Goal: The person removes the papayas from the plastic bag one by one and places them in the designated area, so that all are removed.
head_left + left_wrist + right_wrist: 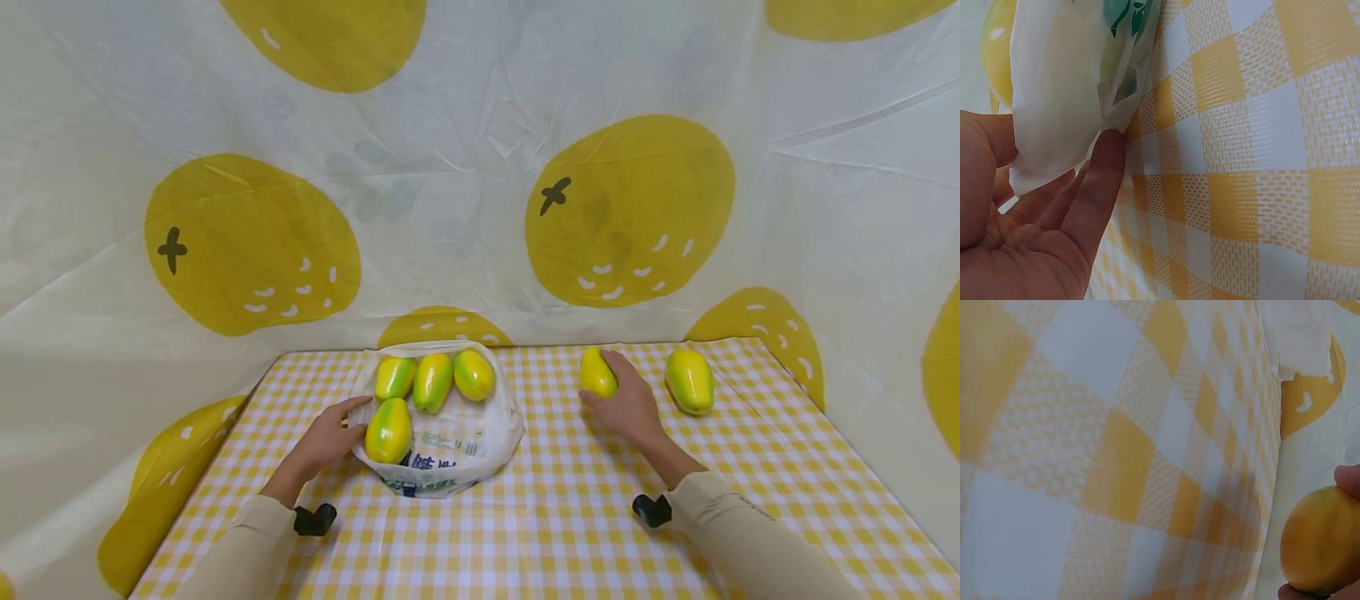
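Observation:
A white plastic bag point(480, 425) lies with its mouth spread on the table, and several yellow-green papayas point(432, 383) sit in it. My left hand point(327, 439) is at the bag's left rim; in the left wrist view the bag's edge point(1054, 106) runs between thumb and fingers. Right of the bag, my right hand point(628, 406) grips another papaya point(597, 372) from above, its right part hidden by the hand. The right wrist view shows that papaya point(1319, 540) between thumb and fingertips.
One more papaya point(690, 382) lies on the yellow-checked tablecloth point(570, 517), right of my right hand. Behind the table hangs a pale curtain point(450, 208) with large yellow fruit prints. Black wrist mounts point(315, 520) sit at both sleeves.

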`<state>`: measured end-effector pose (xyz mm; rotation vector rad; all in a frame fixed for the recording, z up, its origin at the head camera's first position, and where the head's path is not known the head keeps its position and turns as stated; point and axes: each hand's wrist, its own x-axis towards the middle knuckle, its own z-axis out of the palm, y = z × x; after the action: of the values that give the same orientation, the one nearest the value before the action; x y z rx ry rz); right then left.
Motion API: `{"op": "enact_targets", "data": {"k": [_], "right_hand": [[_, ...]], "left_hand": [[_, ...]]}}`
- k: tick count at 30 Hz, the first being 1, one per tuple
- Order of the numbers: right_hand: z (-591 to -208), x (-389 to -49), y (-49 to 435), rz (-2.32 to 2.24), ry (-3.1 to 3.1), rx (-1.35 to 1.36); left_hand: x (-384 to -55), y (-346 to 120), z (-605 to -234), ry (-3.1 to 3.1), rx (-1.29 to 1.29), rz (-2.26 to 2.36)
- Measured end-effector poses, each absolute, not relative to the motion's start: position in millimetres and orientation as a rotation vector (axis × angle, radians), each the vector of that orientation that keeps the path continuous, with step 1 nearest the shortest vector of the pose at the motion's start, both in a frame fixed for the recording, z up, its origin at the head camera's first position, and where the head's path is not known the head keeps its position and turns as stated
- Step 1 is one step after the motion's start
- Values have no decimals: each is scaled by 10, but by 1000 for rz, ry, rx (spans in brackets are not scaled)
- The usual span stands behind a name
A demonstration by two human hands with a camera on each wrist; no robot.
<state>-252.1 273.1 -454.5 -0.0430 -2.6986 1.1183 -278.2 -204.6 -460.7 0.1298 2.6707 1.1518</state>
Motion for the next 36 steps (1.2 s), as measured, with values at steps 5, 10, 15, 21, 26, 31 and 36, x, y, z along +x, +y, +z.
{"op": "enact_targets", "data": {"k": [5, 10, 15, 21, 26, 31, 36], "right_hand": [[-4572, -2541, 2801, 1087, -2713, -61], [-4588, -2547, 2864, 1079, -2707, -70], [-4597, -2554, 2915, 1080, -2707, -79], [-4624, -2574, 2972, 1046, -2709, -100], [-4635, -2572, 3005, 1064, -2688, -110], [-4635, -2571, 3045, 1072, -2662, -93], [-4640, -2577, 3086, 1091, -2666, -109]], "left_hand": [[-2777, -2039, -4594, 2667, 122, 1147], [-2774, -2041, -4589, 2666, 117, 1144], [-2778, -2042, -4593, 2668, 122, 1140], [-2784, -2044, -4607, 2672, 110, 1138], [-2783, -2044, -4609, 2670, 112, 1143], [-2778, -2051, -4606, 2659, 113, 1169], [-2780, -2054, -4611, 2659, 113, 1169]]}}
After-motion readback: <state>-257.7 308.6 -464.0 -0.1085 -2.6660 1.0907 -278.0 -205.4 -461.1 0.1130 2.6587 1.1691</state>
